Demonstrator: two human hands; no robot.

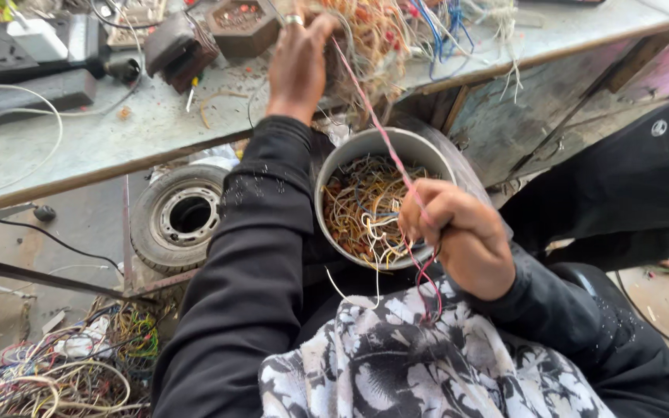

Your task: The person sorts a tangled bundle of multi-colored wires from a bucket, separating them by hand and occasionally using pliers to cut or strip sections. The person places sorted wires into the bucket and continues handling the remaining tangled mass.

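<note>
Running taut btwn right hand [458,240] & left hand [297,58]: pink wire [373,124].

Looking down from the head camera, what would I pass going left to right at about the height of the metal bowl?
Small tyre on its wheel rim → black left sleeve → grey metal bowl filled with wire scraps → right hand gripping a pink wire → dark clothing at the far right.
</note>
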